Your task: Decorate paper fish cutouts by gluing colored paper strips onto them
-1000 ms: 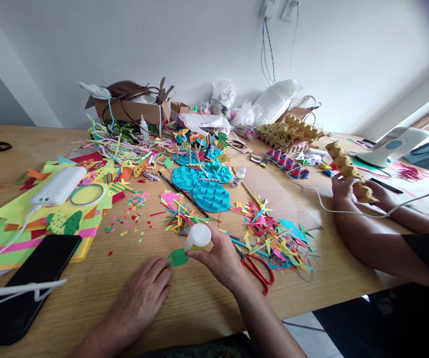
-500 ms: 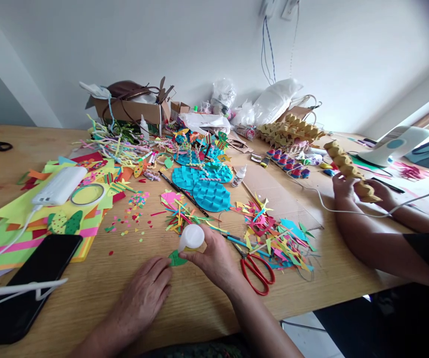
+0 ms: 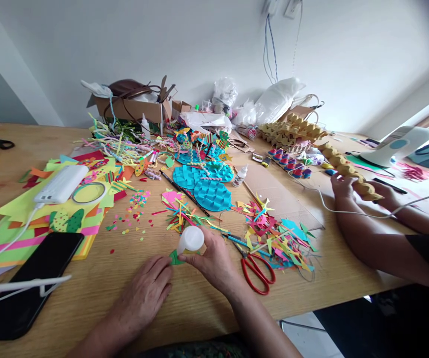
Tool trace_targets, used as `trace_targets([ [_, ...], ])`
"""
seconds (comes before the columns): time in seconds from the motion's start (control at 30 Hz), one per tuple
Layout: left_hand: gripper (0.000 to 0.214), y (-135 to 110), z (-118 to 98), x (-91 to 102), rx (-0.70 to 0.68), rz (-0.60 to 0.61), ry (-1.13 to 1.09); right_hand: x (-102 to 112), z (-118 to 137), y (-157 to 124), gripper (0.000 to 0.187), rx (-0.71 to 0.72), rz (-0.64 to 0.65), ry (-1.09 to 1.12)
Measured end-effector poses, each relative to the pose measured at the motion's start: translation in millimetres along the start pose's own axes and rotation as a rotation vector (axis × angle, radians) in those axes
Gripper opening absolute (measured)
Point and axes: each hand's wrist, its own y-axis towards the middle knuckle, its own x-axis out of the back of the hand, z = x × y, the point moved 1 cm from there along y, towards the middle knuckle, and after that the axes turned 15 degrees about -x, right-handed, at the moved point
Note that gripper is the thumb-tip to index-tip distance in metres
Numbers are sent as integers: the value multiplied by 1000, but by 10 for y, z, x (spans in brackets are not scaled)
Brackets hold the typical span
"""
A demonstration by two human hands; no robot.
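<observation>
My right hand [image 3: 214,258] is closed around a white glue bottle [image 3: 192,238], tipped with its round base up. Its nozzle is hidden beneath it. Under the bottle lies a small green paper cutout [image 3: 176,257] on the table, with a bit of yellow showing by my right fingers. My left hand [image 3: 145,286] rests flat on the wood, fingers together, its fingertips touching the cutout's left edge. Red-handled scissors [image 3: 258,271] lie just right of my right hand.
Paper scraps [image 3: 270,233] and blue scaly cutouts [image 3: 212,195] lie ahead. A phone [image 3: 28,288] and power bank [image 3: 61,184] sit left among coloured sheets. At right, another person's hands [image 3: 343,188] hold an egg-carton strip [image 3: 348,169], near a white cable [image 3: 348,213].
My hands and the glue bottle stay almost in place; the view has shifted very slightly. The other person's egg-carton strip has tilted and moved a little left.
</observation>
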Motion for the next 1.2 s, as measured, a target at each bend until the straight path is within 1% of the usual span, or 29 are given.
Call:
trace_targets([
  [0.07,22,-3,5,-1,3,8,-11,-5,-1,-7,23,18,11,-5],
  [0.2,20,-17,12,-8,13,37,-30,7,-8,13,25,-19,-8,11],
  [0.27,21,-21,14,-14,15,42,-27,-14,-1,38,25,-7,-16,13],
  [0.37,22,-22,13,-25,6,25,-12,-86,29,62,25,21,-12,15],
  [0.5,24,-30,7,-34,-9,-3,11,-145,63,24,24,37,35,13],
  [0.63,24,-38,4,-25,2,-1,-8,-81,34,-45,26,21,47,3],
  [0.77,23,-33,8,-15,5,35,-18,-22,-4,-52,27,-5,18,33],
  [1.03,25,-67,15,-55,-1,10,10,-112,27,-63,27,42,35,-1],
  [1.13,24,-48,9,-37,1,28,-3,-56,11,-53,27,24,48,28],
  [1.2,23,-28,3,-15,-1,39,-14,3,-11,-30,28,-6,25,36],
])
